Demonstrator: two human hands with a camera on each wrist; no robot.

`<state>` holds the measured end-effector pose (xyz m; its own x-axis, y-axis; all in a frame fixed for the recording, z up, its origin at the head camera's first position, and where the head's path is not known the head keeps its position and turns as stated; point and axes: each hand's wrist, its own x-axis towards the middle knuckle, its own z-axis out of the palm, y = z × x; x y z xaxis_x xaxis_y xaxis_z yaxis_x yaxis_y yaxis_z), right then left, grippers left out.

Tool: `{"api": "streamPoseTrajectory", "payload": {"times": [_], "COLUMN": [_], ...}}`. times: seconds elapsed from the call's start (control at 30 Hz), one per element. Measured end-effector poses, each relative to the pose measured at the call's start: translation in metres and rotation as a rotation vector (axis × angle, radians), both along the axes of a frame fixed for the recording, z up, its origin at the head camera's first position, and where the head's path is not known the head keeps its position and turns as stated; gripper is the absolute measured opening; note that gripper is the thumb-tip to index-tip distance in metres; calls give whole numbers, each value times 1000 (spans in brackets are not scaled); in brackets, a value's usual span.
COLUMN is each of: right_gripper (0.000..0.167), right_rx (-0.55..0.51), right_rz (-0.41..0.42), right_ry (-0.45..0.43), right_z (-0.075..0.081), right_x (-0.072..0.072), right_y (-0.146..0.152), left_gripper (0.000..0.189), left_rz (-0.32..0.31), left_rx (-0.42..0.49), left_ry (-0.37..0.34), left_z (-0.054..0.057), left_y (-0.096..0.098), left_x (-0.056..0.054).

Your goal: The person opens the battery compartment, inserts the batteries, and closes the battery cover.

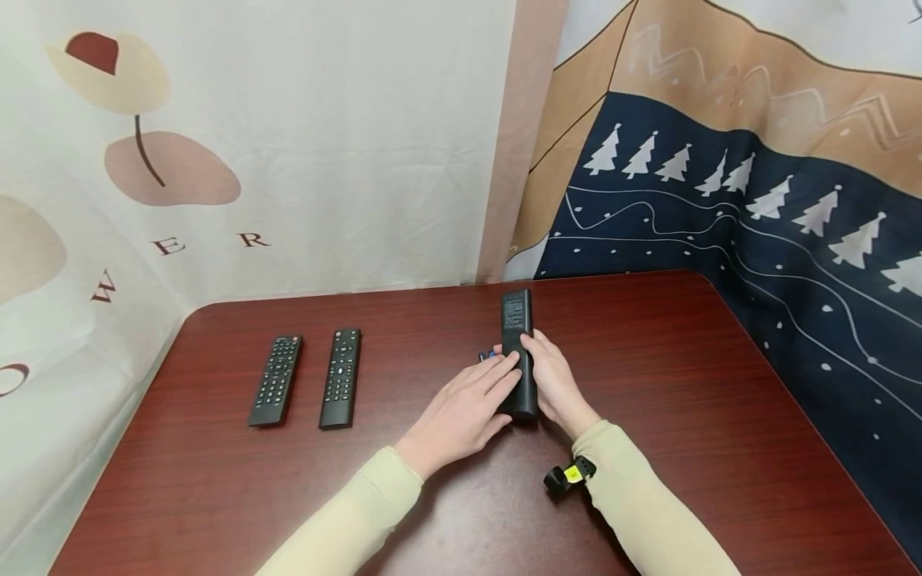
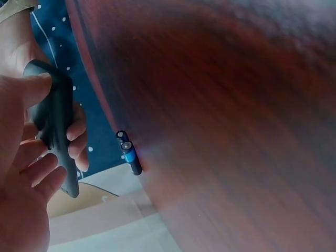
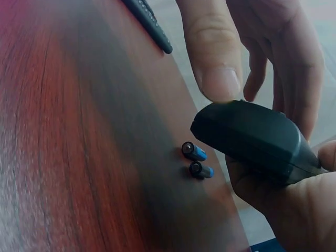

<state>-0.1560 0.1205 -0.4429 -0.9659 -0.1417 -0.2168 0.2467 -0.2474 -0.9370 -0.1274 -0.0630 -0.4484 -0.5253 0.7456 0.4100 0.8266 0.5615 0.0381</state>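
My right hand point(image 1: 558, 380) grips a black remote control point(image 1: 515, 316), which is turned with its labelled back up, and its thumb lies along the side. Fairly straight fingers of my left hand point(image 1: 464, 412) rest on the lower back of that remote control. From the right wrist, the left thumb point(image 3: 220, 84) is seen at the near end of the remote control point(image 3: 247, 136). Two small blue and black batteries, one point(image 3: 194, 151) beside the other point(image 3: 201, 170), lie on the table just past it; the hands mostly hide them in the head view.
Two more black remote controls, one point(image 1: 276, 380) left of the other point(image 1: 340, 380), lie button side up on the left of the reddish-brown table point(image 1: 648, 344). A white printed curtain point(image 1: 360, 160) and a navy one with trees point(image 1: 720, 216) hang along its edges.
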Motion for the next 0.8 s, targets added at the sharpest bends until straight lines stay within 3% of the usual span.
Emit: {"api": "streamPoseTrajectory", "payload": {"times": [0.4, 0.8], "right_gripper": [49, 51], "right_rx": [139, 156], "right_rz": [10, 22], "right_ry": [10, -23], "right_z": [3, 8], "right_x": [-1, 0], "right_y": [8, 17], "left_gripper": [59, 54], "left_rz": [25, 65], "left_rx": [3, -2], "left_ry": [13, 8], "left_z": [1, -2], "left_y": [-7, -24], "left_x": [0, -2]}}
